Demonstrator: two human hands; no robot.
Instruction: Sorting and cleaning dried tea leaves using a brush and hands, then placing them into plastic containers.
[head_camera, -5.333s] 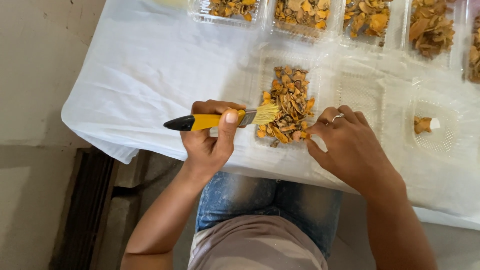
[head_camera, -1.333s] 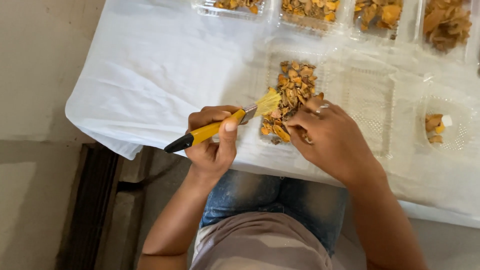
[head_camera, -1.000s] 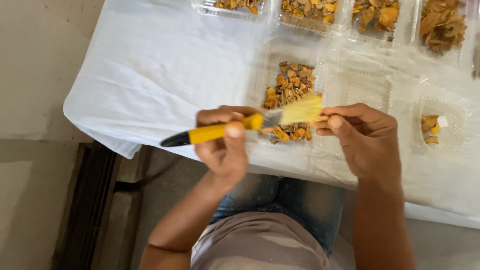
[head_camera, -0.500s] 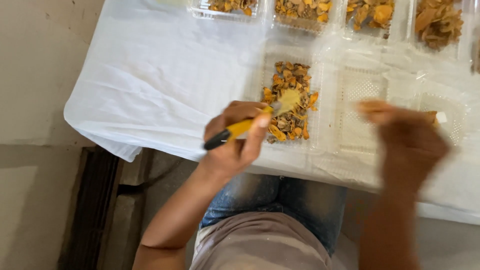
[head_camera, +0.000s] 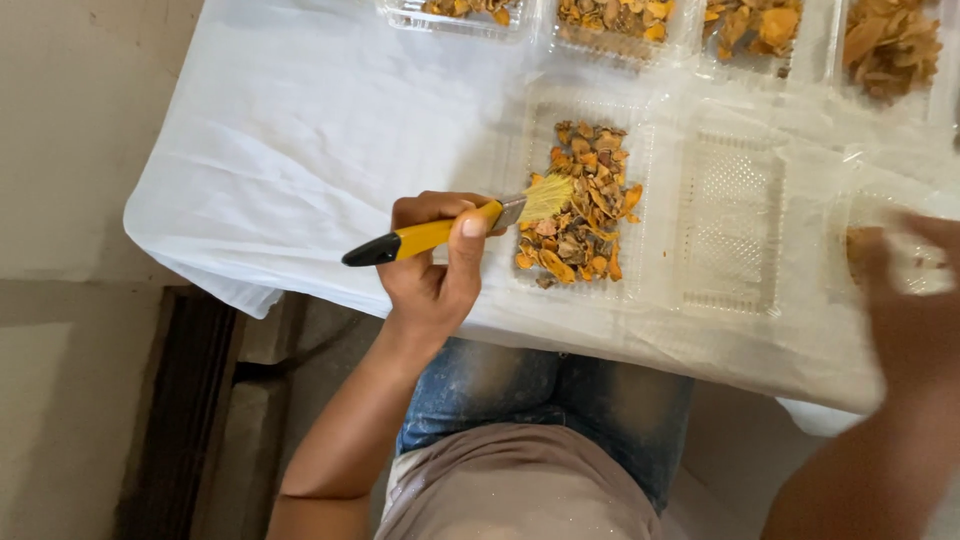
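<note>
Left hand (head_camera: 432, 262): fingers clenched around the yellow-and-black brush (head_camera: 455, 228), near the table's front edge.
Brush bristles: lay on the left edge of the orange dried pieces (head_camera: 585, 200).
Dried pieces: heaped in a clear plastic tray (head_camera: 640, 270), just right of the left hand.
Right hand (head_camera: 905, 290): blurred, far right over another clear container (head_camera: 880, 215); grip cannot be told.
White cloth (head_camera: 310, 130): covered the table.

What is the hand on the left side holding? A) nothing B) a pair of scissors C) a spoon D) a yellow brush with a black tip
D: the left hand grips a yellow brush, its bristles over the orange pieces in a clear tray.
</note>
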